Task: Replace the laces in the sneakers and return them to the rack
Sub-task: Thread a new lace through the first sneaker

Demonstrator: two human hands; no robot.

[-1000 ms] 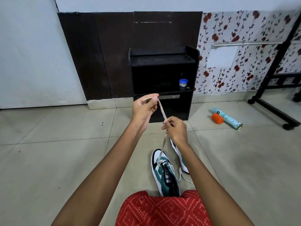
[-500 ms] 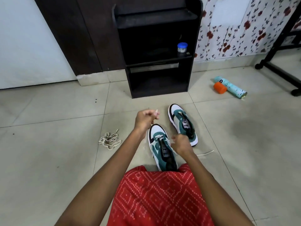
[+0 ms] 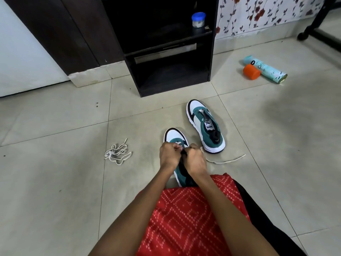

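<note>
Two green, white and black sneakers lie on the tiled floor. The near sneaker [image 3: 175, 136] sits just in front of my knees. My left hand [image 3: 169, 156] and my right hand [image 3: 196, 160] are both over its tongue, fingers curled and pinching the cream lace [image 3: 227, 160], whose free end trails to the right on the floor. The far sneaker [image 3: 204, 124] stands unlaced a little beyond and to the right. A bundle of loose cream lace [image 3: 118, 154] lies to the left. The black shoe rack [image 3: 166, 45] stands straight ahead against the wall.
A small blue-lidded jar [image 3: 198, 19] sits on the rack's middle shelf. A teal spray can [image 3: 265, 71] and its orange cap [image 3: 251, 71] lie on the floor to the right. A black stand's foot [image 3: 317, 34] crosses the far right corner.
My hands have come down from chest height, where they pulled the lace taut, onto the near sneaker. The view has tilted down and closer to the floor.
</note>
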